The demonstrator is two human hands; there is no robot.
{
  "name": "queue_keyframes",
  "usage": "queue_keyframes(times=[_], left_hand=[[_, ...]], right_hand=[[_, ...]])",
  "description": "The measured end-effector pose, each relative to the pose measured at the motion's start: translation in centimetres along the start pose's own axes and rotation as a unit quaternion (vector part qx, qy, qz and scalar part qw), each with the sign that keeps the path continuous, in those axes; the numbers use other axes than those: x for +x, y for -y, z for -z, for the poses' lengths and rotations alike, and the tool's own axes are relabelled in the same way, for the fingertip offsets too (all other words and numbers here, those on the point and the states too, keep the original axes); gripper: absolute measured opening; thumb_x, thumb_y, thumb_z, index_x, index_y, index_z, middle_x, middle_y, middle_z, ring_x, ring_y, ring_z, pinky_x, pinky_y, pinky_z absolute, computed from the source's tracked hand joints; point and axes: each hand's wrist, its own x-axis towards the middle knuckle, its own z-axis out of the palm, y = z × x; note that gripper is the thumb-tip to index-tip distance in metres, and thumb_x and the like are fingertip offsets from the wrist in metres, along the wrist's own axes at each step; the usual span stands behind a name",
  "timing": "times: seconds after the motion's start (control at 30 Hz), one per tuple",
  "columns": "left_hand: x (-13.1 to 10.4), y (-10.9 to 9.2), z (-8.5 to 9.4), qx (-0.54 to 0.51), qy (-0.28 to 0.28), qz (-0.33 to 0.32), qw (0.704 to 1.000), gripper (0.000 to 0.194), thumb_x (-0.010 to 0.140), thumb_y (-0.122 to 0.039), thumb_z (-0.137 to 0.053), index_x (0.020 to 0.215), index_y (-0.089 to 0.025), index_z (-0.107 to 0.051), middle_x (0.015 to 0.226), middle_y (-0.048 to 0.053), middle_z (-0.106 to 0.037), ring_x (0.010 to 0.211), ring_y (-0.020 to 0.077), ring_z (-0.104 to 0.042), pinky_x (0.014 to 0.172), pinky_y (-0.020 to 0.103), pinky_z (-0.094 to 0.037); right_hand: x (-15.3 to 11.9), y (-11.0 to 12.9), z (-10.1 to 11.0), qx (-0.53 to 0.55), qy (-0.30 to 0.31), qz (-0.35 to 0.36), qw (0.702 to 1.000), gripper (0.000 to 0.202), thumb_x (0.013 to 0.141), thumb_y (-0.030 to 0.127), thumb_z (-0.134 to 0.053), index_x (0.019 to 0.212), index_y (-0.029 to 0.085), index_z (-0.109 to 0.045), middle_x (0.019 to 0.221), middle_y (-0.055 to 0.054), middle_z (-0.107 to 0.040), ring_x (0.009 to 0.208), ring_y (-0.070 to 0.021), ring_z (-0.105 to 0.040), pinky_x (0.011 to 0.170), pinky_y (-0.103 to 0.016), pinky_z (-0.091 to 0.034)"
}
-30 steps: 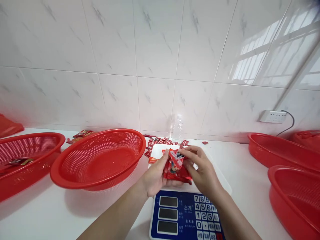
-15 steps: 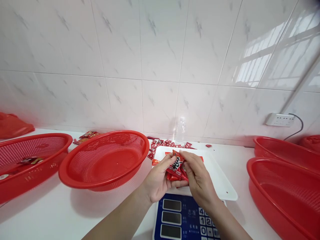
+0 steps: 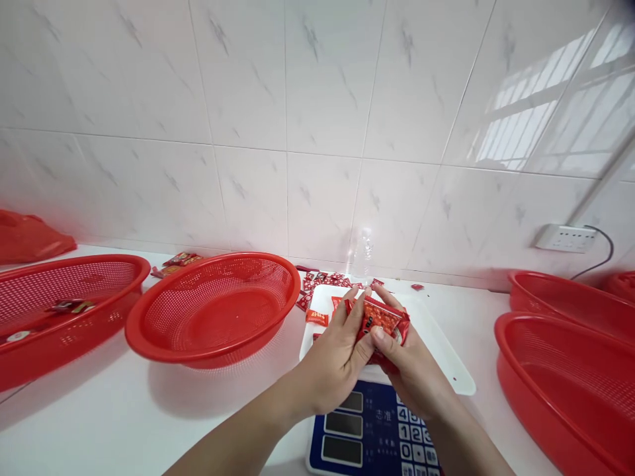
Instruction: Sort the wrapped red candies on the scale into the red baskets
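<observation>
Red, glossy plastic packets (image 3: 384,318) sit bunched between our two bare hands, above the white shallow plastic tray (image 3: 449,360) of the scale. Our left hand (image 3: 327,367) curls round their left side, fingers and thumb closed on them; our right hand (image 3: 417,370) grips the right side, thumb pressed on the front. How many packets we hold, we cannot tell. We judge an even, light squeeze from both sides best, since slick wrappers could slide over one another and crumple. Edges are easier to square with the thumbs in front and the fingers supporting behind. We should hold our wrists clear of the blue keypad panel (image 3: 384,430) on the near side, and of the small orange packet (image 3: 317,318) on the tray's left.
</observation>
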Motion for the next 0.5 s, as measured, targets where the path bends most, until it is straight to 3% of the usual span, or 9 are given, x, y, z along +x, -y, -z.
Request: queue_keyframes(times=[0.1, 0.2, 0.33, 0.43, 0.5], left_hand=[[0.0, -0.2, 1.3, 0.02, 0.038, 0.007, 0.999, 0.063, 0.092, -0.044, -0.042, 0.147, -0.035, -0.012, 0.155, 0.0, -0.012, 0.141, 0.0263, -0.01, 0.115, 0.047, -0.013], [0.3, -0.1, 3.6, 0.013, 0.061, 0.022, 0.998, 0.075, 0.089, -0.048, -0.046, 0.148, -0.033, -0.003, 0.155, 0.004, -0.01, 0.141, 0.0277, -0.013, 0.113, 0.049, -0.018], [1.1, 2.0, 6.4, 0.176, 0.121, 0.067, 0.975, 0.092, 0.07, -0.057, -0.066, 0.146, -0.034, -0.02, 0.155, 0.007, -0.011, 0.14, 0.0363, 0.0, 0.109, 0.06, -0.008], [1.7, 4.4, 6.8, 0.272, 0.196, 0.113, 0.935, 0.099, 0.06, -0.063, -0.07, 0.144, -0.033, -0.028, 0.154, 0.013, -0.013, 0.139, 0.0405, 0.004, 0.106, 0.064, -0.005], [2.0, 5.6, 6.3, 0.296, 0.213, 0.131, 0.922, 0.099, 0.061, -0.065, -0.068, 0.144, -0.032, -0.025, 0.153, 0.015, -0.015, 0.139, 0.0407, 0.001, 0.105, 0.063, -0.008]], right_hand=[[0.2, 0.4, 0.0, 0.04, 0.006, -0.013, 0.999, 0.057, 0.081, 0.033, -0.065, 0.132, 0.03, -0.041, 0.121, -0.008, -0.062, 0.102, -0.0226, -0.063, 0.088, -0.042, -0.051], [0.6, 1.4, 0.7, 0.082, -0.057, 0.007, 0.995, 0.044, 0.083, 0.034, -0.062, 0.126, 0.029, -0.05, 0.114, -0.005, -0.067, 0.097, -0.0199, -0.066, 0.083, -0.037, -0.055], [0.9, 3.6, 3.0, 0.15, -0.217, 0.052, 0.963, 0.031, 0.083, 0.035, -0.062, 0.114, 0.031, -0.061, 0.109, 0.003, -0.069, 0.095, -0.0119, -0.066, 0.08, -0.025, -0.056], [0.7, 5.0, 4.6, 0.179, -0.262, 0.084, 0.945, 0.022, 0.084, 0.034, -0.061, 0.105, 0.03, -0.065, 0.112, 0.004, -0.068, 0.104, -0.0121, -0.063, 0.085, -0.028, -0.056], [0.4, 5.5, 5.1, 0.187, -0.271, 0.105, 0.938, 0.017, 0.084, 0.033, -0.061, 0.1, 0.029, -0.066, 0.113, 0.005, -0.068, 0.11, -0.0125, -0.059, 0.088, -0.03, -0.055]])
